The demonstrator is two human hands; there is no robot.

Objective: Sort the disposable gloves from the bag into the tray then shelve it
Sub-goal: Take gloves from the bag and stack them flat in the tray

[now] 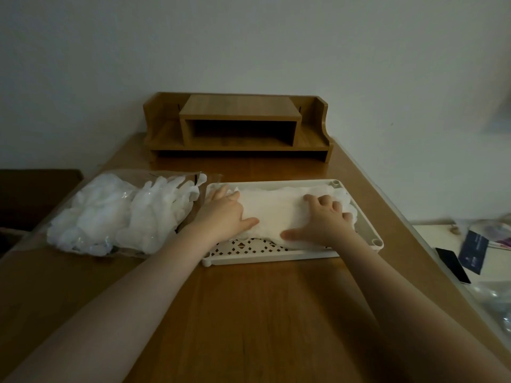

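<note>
Head view, centre of frame: white perforated tray (370, 230) on the wooden surface (262, 313), carrying a stack of disposable gloves (271, 214). Left hand (224, 214) and right hand (323, 219) both press on the stack (fingers lie loosely bent, each grip released). Left of the tray lies the clear bag (116, 214), gloves inside. Wooden shelf (237, 125) stands above, against the wall.
</note>
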